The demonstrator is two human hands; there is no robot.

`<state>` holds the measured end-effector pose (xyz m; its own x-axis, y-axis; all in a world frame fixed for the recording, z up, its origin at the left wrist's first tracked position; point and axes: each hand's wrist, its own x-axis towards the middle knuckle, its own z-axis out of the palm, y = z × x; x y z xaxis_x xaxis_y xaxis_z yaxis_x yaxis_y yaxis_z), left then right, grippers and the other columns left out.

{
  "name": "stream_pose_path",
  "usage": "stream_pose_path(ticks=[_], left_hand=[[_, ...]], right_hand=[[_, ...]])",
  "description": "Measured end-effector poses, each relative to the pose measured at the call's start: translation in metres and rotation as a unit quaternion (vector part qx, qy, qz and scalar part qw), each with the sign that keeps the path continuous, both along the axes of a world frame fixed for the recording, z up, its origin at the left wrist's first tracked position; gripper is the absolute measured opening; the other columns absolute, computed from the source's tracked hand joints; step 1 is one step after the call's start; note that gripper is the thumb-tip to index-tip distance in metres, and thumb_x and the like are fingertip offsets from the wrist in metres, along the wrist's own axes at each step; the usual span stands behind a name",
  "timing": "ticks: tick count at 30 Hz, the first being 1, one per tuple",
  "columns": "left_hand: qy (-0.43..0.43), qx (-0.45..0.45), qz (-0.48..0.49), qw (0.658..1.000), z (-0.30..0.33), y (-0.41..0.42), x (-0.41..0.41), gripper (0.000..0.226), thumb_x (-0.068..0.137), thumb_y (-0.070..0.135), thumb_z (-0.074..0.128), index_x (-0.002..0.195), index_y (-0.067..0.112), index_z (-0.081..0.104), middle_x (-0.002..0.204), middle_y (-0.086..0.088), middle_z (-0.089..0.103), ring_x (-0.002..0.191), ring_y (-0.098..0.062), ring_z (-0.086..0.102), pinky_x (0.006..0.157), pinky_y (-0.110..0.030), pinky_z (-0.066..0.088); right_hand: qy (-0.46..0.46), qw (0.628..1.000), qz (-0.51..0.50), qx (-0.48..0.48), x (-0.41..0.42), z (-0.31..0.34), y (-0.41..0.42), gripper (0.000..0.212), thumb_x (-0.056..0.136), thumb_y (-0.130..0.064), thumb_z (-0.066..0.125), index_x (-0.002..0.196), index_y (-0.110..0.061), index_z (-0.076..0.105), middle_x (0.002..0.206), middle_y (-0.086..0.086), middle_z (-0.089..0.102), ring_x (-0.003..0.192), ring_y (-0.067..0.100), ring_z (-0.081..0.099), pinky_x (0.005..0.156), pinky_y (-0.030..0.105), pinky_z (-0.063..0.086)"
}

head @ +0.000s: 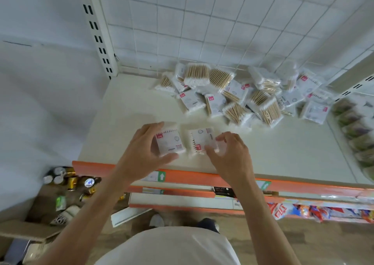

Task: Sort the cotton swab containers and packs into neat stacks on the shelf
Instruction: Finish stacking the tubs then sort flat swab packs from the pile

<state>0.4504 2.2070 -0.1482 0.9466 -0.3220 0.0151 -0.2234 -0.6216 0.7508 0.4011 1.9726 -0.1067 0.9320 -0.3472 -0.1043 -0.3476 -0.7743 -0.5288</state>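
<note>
- Here, the left hand [146, 143] curves around the left pack [169, 141] at the near edge of the shelf [129, 107], fingers along its far-left side and thumb along its near side, so it seems to hold the pack lightly.
- The right hand [230, 149] has fingers and thumb loosely curled at the right edge of the right pack [201, 141]; blur hides whether it pinches the pack or only touches it.
- These two flat white packs with red labels lie side by side, just apart, near the orange shelf lip [182, 171].
- Risk: both packs sit close to that lip, so a careless nudge toward the person could, I judge, tip one over the edge into the cardboard box [36, 220] on the floor at near left.
- Risk: the two labels face different ways, so stacking them as they lie would likely give an untidy pile; slick wrappers could also slide off each other.
- Far and right, the loose heap [242, 95] of swab packs leans against the wire grid back [202, 22]; pulling one out from underneath could spill others.
- Count: two hands, two packs near them, and one heap of roughly twenty packs, too overlapped and blurred to count exactly.
- Some heap packs show wooden sticks, others printed faces.
</note>
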Motion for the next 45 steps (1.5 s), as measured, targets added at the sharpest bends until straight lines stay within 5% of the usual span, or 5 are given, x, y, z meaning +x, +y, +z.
stream_pose_path(ticks=[9, 17, 22, 30, 45], left_hand=[[-0.022, 0.005, -0.015, 1.000, -0.003, 0.003, 0.004, 0.075, 0.076, 0.056, 0.076, 0.139, 0.023, 0.051, 0.138, 0.006, 0.041, 0.126, -0.004, 0.036, 0.105, -0.015, 0.027], [-0.024, -0.096, -0.026, 0.995, 0.003, 0.006, 0.005, 0.067, 0.081, 0.015, 0.081, 0.137, 0.038, 0.053, 0.115, 0.010, 0.066, 0.102, 0.004, 0.061, 0.083, -0.011, 0.051], [0.006, -0.165, 0.013, 0.986, 0.006, 0.011, 0.005, 0.045, 0.094, 0.015, 0.067, 0.134, 0.036, 0.061, 0.110, 0.010, 0.071, 0.096, -0.008, 0.070, 0.084, -0.031, 0.059], [0.001, -0.221, -0.007, 0.975, 0.003, 0.015, 0.001, 0.041, 0.095, 0.005, 0.065, 0.132, 0.023, 0.064, 0.114, 0.008, 0.070, 0.102, -0.004, 0.068, 0.082, -0.017, 0.056], [0.061, -0.276, 0.022, 0.959, 0.031, -0.040, -0.064, 0.030, 0.095, 0.007, 0.064, 0.122, 0.022, 0.063, 0.106, 0.001, 0.067, 0.100, -0.013, 0.070, 0.082, -0.026, 0.059]], right_hand=[[0.082, 0.954, 0.282, -0.061, 0.026, 0.024, 0.010, 0.072, 0.092, 0.001, 0.054, 0.152, -0.033, 0.035, 0.161, -0.010, 0.029, 0.148, 0.013, 0.022, 0.119, 0.033, 0.024], [0.117, 0.962, 0.201, -0.141, 0.017, 0.022, 0.019, 0.075, 0.089, -0.047, 0.069, 0.150, -0.038, 0.027, 0.125, 0.002, 0.042, 0.117, 0.023, 0.044, 0.095, 0.037, 0.044], [0.011, 0.984, 0.166, -0.061, 0.011, 0.023, 0.020, 0.043, 0.089, -0.043, 0.070, 0.128, -0.035, 0.052, 0.107, -0.007, 0.047, 0.096, 0.015, 0.058, 0.078, 0.031, 0.049], [-0.104, 0.988, 0.079, 0.077, -0.019, 0.001, 0.025, 0.022, 0.099, -0.033, 0.061, 0.119, -0.037, 0.054, 0.109, -0.010, 0.066, 0.091, 0.000, 0.067, 0.077, 0.011, 0.053], [-0.134, 0.985, 0.008, 0.106, -0.091, 0.011, -0.009, 0.033, 0.094, -0.037, 0.064, 0.124, -0.038, 0.049, 0.108, -0.012, 0.064, 0.085, -0.001, 0.068, 0.063, 0.013, 0.054]])
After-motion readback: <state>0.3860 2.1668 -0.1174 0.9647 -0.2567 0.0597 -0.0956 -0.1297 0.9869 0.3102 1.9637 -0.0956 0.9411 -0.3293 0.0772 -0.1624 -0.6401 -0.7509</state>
